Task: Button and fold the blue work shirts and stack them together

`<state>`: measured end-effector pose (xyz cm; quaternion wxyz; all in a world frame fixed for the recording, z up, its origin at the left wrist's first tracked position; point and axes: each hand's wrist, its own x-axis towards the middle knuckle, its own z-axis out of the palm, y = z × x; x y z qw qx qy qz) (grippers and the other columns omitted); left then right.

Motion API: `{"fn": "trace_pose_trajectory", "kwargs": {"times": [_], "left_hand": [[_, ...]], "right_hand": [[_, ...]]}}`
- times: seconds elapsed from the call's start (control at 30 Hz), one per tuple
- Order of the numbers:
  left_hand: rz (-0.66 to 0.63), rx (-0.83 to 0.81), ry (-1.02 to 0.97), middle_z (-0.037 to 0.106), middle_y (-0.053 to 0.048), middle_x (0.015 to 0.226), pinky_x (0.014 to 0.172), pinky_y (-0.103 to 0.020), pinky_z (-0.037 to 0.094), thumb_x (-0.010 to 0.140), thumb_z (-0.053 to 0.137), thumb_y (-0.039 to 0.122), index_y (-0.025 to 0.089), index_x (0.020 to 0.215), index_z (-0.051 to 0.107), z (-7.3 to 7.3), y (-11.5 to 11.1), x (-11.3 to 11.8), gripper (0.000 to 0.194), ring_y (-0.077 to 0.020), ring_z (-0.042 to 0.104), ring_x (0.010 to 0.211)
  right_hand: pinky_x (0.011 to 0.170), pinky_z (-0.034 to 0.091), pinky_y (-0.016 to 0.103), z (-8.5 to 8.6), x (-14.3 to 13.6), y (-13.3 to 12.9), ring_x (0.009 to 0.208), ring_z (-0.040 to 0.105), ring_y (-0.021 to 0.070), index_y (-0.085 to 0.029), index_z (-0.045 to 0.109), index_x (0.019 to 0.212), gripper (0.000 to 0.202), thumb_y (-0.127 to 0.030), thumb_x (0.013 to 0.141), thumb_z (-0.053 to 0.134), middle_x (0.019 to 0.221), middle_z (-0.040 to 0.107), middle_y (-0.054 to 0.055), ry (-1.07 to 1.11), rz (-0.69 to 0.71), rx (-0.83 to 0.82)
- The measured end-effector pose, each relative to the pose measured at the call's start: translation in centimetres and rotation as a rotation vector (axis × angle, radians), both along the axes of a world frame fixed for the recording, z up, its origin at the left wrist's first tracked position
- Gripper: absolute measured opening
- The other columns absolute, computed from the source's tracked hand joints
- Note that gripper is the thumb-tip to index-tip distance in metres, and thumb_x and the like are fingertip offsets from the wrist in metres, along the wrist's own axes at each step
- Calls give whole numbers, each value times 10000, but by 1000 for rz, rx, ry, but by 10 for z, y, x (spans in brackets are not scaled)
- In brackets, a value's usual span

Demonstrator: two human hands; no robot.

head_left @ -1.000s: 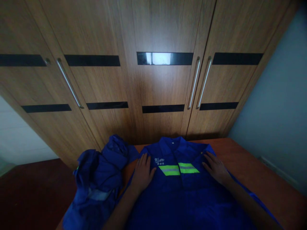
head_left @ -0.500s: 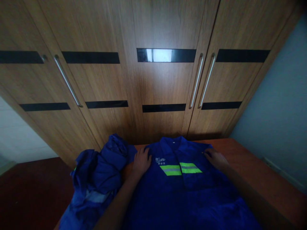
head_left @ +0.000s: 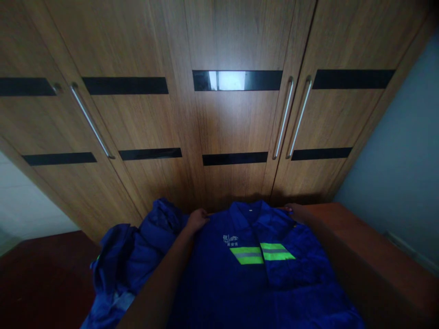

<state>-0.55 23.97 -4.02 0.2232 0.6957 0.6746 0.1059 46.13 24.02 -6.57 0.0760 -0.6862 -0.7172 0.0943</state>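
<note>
Out to the left of your left grip, there's a crumpled blue garment (head_left: 137,251) in a heap; your left hand (head_left: 198,220) comes next, fingers curled shut on the shoulder edge of the blue jacket (head_left: 222,283). That jacket lies spread between your two hands, collar up, yellow-green stripes (head_left: 248,256) across its chest. Over at the opposite shoulder, your right hand (head_left: 293,211) touches the edge, pinching or merely resting, you can't tell; beyond it, bare reddish tabletop (head_left: 334,214).
</note>
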Motion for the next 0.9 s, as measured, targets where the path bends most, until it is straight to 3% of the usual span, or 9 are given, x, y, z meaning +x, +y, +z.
{"fn": "trace_pose_trajectory", "kwargs": {"times": [0.17,0.33,0.47,0.57,0.73,0.9], "left_hand": [[-27,-103,-60,594,-73,1155,817,-408,526,891,569,333,157,1154,563,-4,11,-2,316,-211,607,974],[-57,-76,-132,596,-74,1150,812,-405,528,893,566,330,156,1153,562,-2,9,-2,313,-206,609,965],[-58,42,-199,616,-67,1097,792,-391,532,894,568,321,148,1108,579,9,0,-1,275,-187,618,924],[-63,169,-247,658,-50,956,800,-347,518,868,586,220,136,965,618,26,-15,2,132,-167,630,872],[-129,362,-320,691,-17,898,817,-281,497,832,558,166,188,925,624,64,-73,3,116,-156,644,865],[-275,506,-313,720,-4,985,847,-266,506,854,544,241,233,1011,652,85,-170,-7,191,-159,668,909]], "right_hand": [[791,510,364,1,-2,11,875,618,167,-155,623,963,213,-350,892,572,988,644,37,-36,15,-83],[765,471,278,7,2,4,905,639,190,-174,678,882,146,-172,825,543,937,700,71,20,6,2],[774,474,251,21,9,-8,917,655,184,-219,677,923,215,-188,803,502,949,721,32,106,45,102],[818,488,272,37,14,-22,929,661,192,-216,664,945,226,-253,826,476,972,723,36,174,75,182],[858,513,341,62,23,-75,969,663,236,-219,660,971,271,-364,847,468,1021,718,52,277,106,309],[877,533,371,77,40,-170,976,670,256,-220,668,1027,327,-450,828,548,1060,715,61,380,94,437]]}}
